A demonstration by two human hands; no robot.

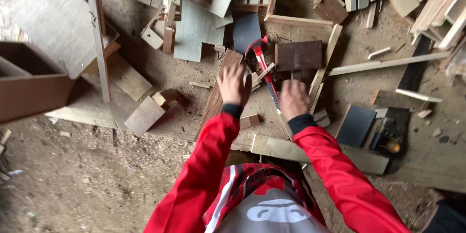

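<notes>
At the centre of the frame, the left hand (234,83) lies open with fingers spread on a long brown board (216,98) on the sawdust-covered worktop (160,72). The right hand (293,99), just beside it, is closed around the handle of a red saw (261,60), below a dark square wood block (298,55)
</notes>
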